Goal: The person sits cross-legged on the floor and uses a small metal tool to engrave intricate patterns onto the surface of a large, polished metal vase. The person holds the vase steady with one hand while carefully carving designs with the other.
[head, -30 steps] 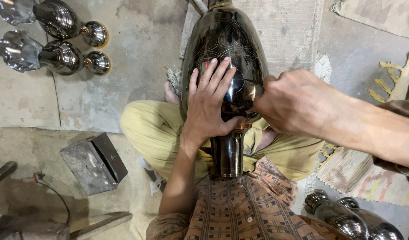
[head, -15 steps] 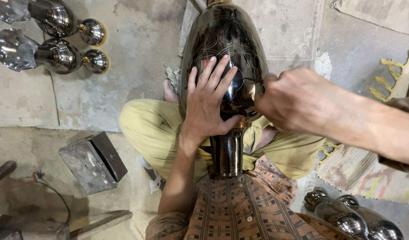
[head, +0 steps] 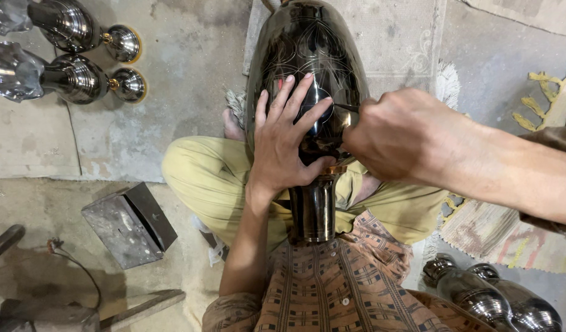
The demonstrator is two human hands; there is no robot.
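A large dark shiny metal vase lies across my lap, its neck pointing at my chest. Fine engraved lines show on its belly. My left hand rests flat on the vase with fingers spread, steadying it. My right hand is closed around a thin metal engraving tool, whose tip touches the vase surface just right of my left fingertips. I sit cross-legged in yellow-green trousers.
Two shiny metal vases with flared mouths lie on the concrete floor at the top left. A grey metal box sits at the lower left. More polished vases lie at the lower right, beside a woven rug.
Almost nothing differs: both hands stay on the vase, with the right hand and tool shifting only slightly against the surface.
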